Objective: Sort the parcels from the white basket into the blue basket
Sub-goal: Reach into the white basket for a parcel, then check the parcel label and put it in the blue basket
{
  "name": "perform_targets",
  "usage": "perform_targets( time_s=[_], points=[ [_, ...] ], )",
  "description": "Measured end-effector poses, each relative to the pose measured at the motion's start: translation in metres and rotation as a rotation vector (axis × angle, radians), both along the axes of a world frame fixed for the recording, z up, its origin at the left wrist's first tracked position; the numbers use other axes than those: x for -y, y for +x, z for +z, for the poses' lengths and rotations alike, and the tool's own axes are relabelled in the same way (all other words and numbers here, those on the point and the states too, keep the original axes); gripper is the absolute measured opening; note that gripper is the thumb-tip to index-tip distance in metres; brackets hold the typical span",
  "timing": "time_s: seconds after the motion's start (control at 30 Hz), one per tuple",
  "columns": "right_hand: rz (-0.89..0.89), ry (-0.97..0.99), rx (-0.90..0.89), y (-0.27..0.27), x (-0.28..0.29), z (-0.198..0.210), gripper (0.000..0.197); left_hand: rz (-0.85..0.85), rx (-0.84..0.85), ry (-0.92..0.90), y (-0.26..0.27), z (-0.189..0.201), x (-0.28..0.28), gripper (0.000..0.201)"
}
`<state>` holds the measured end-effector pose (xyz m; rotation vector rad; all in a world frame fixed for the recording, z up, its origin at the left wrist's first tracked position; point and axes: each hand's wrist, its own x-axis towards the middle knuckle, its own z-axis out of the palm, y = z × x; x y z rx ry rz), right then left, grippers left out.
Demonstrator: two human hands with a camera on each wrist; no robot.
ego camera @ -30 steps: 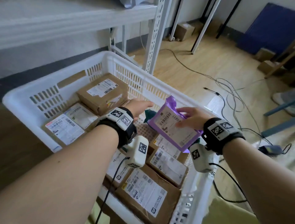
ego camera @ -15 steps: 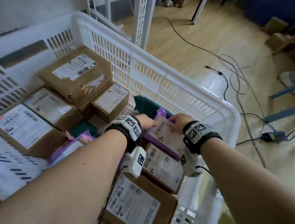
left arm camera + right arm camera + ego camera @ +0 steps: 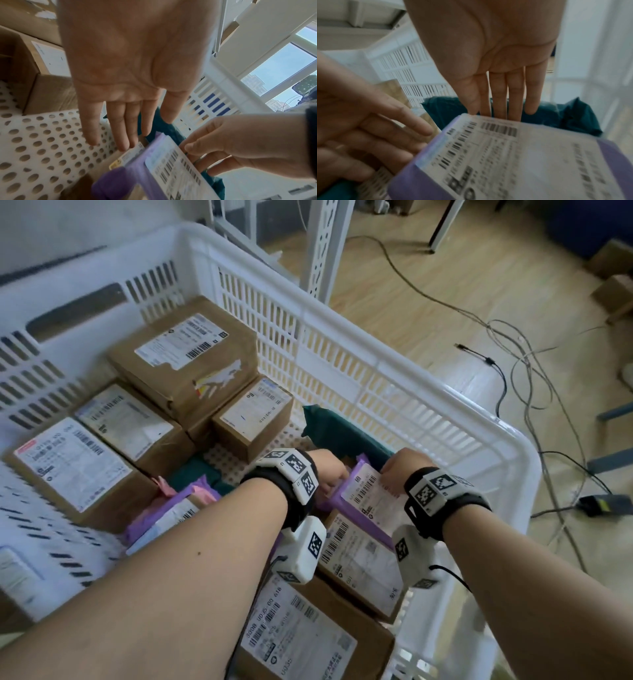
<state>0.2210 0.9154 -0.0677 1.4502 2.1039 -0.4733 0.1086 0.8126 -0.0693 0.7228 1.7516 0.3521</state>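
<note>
Inside the white basket, a purple parcel with a white barcode label lies tilted on brown boxes near the right wall. My right hand holds its far right edge; in the left wrist view the right hand has its fingers curled at that edge. My left hand is flat with straight fingers, its tips touching the parcel's left edge. The blue basket is out of view.
Several brown labelled boxes fill the basket, one under the purple parcel. A dark green bag lies behind it and a second purple parcel under my left forearm. Cables cross the floor; a shelf post stands behind.
The purple parcel, held up above the basket a second ago, has come down onto the boxes inside it. Both hands went down with it, and my head leaned closer.
</note>
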Motion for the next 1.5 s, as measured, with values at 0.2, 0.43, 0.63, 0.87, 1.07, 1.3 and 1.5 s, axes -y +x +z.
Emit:
perform_targets(
  time_s=[0.2, 0.43, 0.63, 0.87, 1.07, 1.3, 1.5],
  points=[
    [0.033, 0.025, -0.16, -0.035, 0.016, 0.033, 0.026, 0.064, -0.142, 0.124, -0.042, 0.025, 0.022, 0.012],
    [0.035, -0.117, -0.341, -0.101, 0.065, 0.056, 0.028, 0.213, -0.286, 0.162, -0.104, 0.051, 0.083, 0.008],
    [0.023, -0.258, -0.46, -0.158, 0.095, 0.053, 0.032, 0.465, -0.358, 0.188, -0.162, 0.06, 0.122, 0.006],
    [-0.011, -0.37, -0.516, -0.214, 0.11, 0.021, 0.013, 0.657, -0.35, 0.192, -0.199, 0.054, 0.13, 0.019],
    [-0.182, -0.369, -0.537, -0.258, 0.115, 0.007, 0.039, 0.726, -0.388, 0.168, -0.221, 0.043, 0.121, 0.046],
    [-0.432, -0.62, -0.612, -0.271, 0.098, 0.004, 0.032, 0.802, -0.515, 0.085, -0.238, 0.022, 0.111, 0.074],
    [-0.512, -0.726, -0.657, -0.243, 0.092, -0.001, 0.012, 0.819, -0.518, 0.119, -0.238, 0.019, 0.109, 0.067]
  ],
)
